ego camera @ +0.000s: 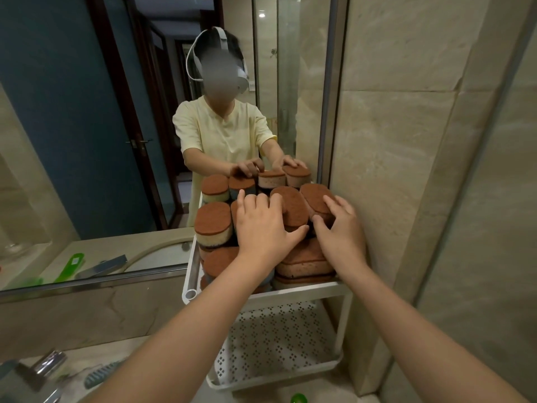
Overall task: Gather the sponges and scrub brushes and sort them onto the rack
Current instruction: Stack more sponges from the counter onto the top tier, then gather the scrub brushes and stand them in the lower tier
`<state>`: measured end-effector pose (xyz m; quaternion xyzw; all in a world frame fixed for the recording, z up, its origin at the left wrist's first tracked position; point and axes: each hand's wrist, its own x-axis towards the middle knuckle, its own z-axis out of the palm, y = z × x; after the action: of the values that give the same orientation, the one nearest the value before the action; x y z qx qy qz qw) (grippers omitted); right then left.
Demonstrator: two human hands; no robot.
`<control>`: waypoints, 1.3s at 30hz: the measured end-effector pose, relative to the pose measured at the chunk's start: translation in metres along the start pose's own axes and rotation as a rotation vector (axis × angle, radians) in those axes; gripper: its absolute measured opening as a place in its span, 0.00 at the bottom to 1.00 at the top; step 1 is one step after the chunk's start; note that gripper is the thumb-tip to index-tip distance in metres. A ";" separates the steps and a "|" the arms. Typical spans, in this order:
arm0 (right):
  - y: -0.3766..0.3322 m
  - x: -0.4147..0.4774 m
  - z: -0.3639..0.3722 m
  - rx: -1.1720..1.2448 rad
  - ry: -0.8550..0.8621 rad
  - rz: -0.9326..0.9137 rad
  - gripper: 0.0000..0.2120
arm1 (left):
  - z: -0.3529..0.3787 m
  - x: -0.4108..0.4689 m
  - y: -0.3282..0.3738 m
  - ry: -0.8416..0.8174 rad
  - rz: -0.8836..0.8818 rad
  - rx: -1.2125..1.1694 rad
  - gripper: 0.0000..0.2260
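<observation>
Several oval sponges with brown scouring tops are piled on the top shelf of a white rack [293,292] that stands against the mirror. My left hand [263,225] lies flat, fingers spread, on the middle sponges. My right hand [341,228] curls over a tilted sponge [316,199] at the right, thumb on its near edge. A sponge [212,225] at the left sits free, and another tilted sponge [292,206] leans between my hands. The lower perforated shelf [276,344] holds nothing. A teal scrub brush [100,375] lies on the counter at lower left.
The mirror [116,141] behind the rack reflects a person, the sponges and a green-handled brush. A marble wall [406,170] stands close on the right. A chrome tap [43,370] sits lower left, a green object [298,398] at the bottom edge.
</observation>
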<state>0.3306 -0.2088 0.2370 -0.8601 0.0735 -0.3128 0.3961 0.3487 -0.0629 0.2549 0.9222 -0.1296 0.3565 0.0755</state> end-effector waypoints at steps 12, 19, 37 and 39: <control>-0.003 0.004 -0.006 -0.172 -0.112 -0.020 0.24 | 0.003 -0.003 0.003 -0.041 0.011 -0.023 0.28; -0.006 0.003 -0.013 -0.206 -0.221 -0.011 0.26 | -0.005 0.003 0.002 -0.130 0.016 -0.056 0.28; -0.095 -0.106 0.008 0.236 -0.206 -0.374 0.18 | -0.078 -0.117 -0.066 0.080 -0.297 -0.722 0.13; -0.110 -0.120 0.022 0.265 -0.240 -0.409 0.18 | -0.084 -0.135 -0.085 0.096 -0.334 -0.701 0.13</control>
<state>0.2349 -0.0757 0.2482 -0.8286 -0.1909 -0.2892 0.4398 0.2239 0.0625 0.2215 0.8311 -0.0882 0.3160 0.4490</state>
